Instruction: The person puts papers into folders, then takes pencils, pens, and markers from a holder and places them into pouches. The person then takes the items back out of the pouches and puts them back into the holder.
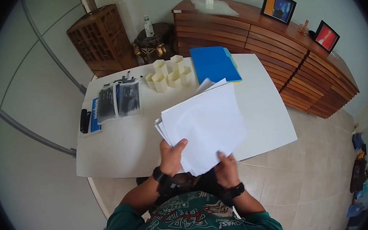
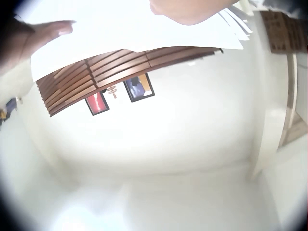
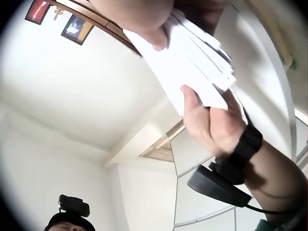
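A loose stack of white paper sheets (image 1: 209,121) is held up over the table's near edge, its sheets fanned unevenly at the left side and far corner. My left hand (image 1: 172,156) grips the stack's left edge, thumb on top and fingers hidden underneath. On the near right edge, my right hand (image 1: 228,169) pinches the sheets with its thumb (image 3: 159,38) on top. In the right wrist view the uneven layers of the paper (image 3: 192,62) show between both hands, with the left hand (image 3: 211,122) at the lower edge.
On the white table (image 1: 274,118) lie blue folders (image 1: 216,64), cream hexagonal holders (image 1: 167,75), zip pouches (image 1: 120,97) with dark contents, a blue box (image 1: 95,114) and a black stapler (image 1: 84,121). Behind stands a wooden sideboard (image 1: 212,26) with framed pictures (image 1: 279,8).
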Demonstrator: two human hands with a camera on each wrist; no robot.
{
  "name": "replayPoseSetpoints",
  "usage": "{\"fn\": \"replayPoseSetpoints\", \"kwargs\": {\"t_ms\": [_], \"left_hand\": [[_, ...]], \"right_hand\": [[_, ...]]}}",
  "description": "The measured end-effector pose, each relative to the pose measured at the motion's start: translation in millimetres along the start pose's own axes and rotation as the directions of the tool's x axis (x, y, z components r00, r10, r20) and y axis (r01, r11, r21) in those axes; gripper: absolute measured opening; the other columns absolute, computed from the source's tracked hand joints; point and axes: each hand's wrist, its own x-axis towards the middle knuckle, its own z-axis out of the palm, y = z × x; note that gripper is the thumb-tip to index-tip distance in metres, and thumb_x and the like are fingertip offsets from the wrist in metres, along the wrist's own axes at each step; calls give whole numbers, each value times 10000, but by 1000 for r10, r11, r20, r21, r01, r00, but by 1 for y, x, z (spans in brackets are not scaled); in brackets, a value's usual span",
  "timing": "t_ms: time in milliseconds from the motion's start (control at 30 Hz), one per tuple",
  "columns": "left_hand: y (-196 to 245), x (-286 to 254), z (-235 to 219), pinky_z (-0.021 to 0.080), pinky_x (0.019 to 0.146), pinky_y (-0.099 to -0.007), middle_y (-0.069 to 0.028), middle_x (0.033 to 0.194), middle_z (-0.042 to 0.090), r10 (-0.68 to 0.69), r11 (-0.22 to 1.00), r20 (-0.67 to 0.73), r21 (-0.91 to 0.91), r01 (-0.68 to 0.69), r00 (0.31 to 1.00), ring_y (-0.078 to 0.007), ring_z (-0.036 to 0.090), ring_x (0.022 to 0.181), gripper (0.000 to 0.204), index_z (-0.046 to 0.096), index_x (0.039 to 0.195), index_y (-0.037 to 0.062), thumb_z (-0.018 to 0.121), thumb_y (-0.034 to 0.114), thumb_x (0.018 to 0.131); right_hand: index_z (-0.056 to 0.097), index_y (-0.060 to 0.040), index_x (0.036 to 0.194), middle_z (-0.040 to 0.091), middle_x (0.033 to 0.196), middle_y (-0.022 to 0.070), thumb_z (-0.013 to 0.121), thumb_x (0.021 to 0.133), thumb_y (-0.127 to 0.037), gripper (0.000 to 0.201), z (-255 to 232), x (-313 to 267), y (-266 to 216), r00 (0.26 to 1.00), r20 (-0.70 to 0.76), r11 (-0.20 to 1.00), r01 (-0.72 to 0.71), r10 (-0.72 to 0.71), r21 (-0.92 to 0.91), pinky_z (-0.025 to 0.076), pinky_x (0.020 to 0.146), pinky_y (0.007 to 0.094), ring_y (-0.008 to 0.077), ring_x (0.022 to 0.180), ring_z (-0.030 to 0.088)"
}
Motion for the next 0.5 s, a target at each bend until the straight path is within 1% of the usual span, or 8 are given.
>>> {"fn": "replayPoseSetpoints", "kwargs": {"t_ms": [33, 100, 133, 200, 300, 333, 433, 500], "left_hand": [[13, 1, -11, 499, 954, -346, -106, 1192, 655, 67, 991, 9, 112, -68, 998, -186, 632, 1062, 382, 569, 1273, -52, 620, -75, 895], [40, 6, -33, 507, 961, -358, -112, 1196, 662, 166, 937, 60, 300, -177, 984, -213, 645, 1074, 409, 558, 1294, -44, 623, -71, 891], [53, 9, -40, 507, 961, -358, -112, 1196, 662, 171, 935, 57, 306, -180, 984, -213, 645, 1074, 409, 558, 1294, -44, 623, -71, 891], [80, 17, -50, 507, 962, -358, -117, 1198, 660, 193, 930, 148, 288, -229, 970, -215, 643, 1079, 414, 558, 1295, -44, 630, -70, 888], [98, 25, -65, 504, 958, -346, -113, 1193, 663, 203, 921, 163, 304, -245, 966, -204, 642, 1078, 408, 569, 1280, -44, 640, -74, 879], [102, 26, -68, 506, 942, -328, -102, 1176, 672, 204, 926, 161, 289, -244, 966, -188, 645, 1060, 390, 587, 1258, -44, 641, -86, 874], [109, 29, -85, 504, 960, -348, -114, 1194, 664, 183, 940, 128, 268, -211, 975, -205, 645, 1084, 423, 567, 1283, -45, 626, -96, 868], [113, 22, -92, 496, 979, -364, -127, 1218, 651, 148, 952, 112, 254, -172, 983, -219, 636, 1106, 440, 547, 1307, -47, 619, -80, 875]], "right_hand": [[537, -84, 1293, 646, 1156, 22, 581, 1012, -194, 305, -18, 15, -11, 993, 121, 998, -15, 8, 53, 531, 971, 356, 171, 1087, 628], [517, -79, 1285, 635, 1097, 16, 583, 1008, -208, 313, -18, 38, -37, 974, 217, 964, 8, -68, 267, 553, 958, 351, 180, 1033, 646], [402, -12, 1440, 587, 1337, 103, 610, 987, -212, 537, -45, 64, -36, 927, 356, 961, 14, -115, 275, 507, 1072, 388, 242, 1237, 594], [407, -12, 1438, 568, 1368, 128, 665, 954, -224, 588, -40, 84, -51, 916, 393, 989, 20, -75, 143, 497, 1074, 409, 275, 1253, 581], [411, -6, 1435, 573, 1366, 137, 709, 924, -220, 629, -27, 111, -47, 879, 476, 975, -128, 28, 180, 488, 1070, 435, 277, 1249, 579], [411, -6, 1435, 573, 1366, 137, 709, 924, -220, 629, -24, 117, -44, 875, 484, 976, -127, 26, 177, 488, 1070, 435, 277, 1249, 579], [414, 1, 1432, 577, 1361, 132, 666, 958, -260, 597, -9, 127, -37, 878, 476, 980, -132, 46, 149, 487, 1039, 431, 276, 1244, 573], [411, 0, 1447, 580, 1365, 127, 594, 1003, -310, 572, 1, 125, -35, 901, 382, 962, -258, 206, 87, 493, 1001, 416, 271, 1239, 568]]}}
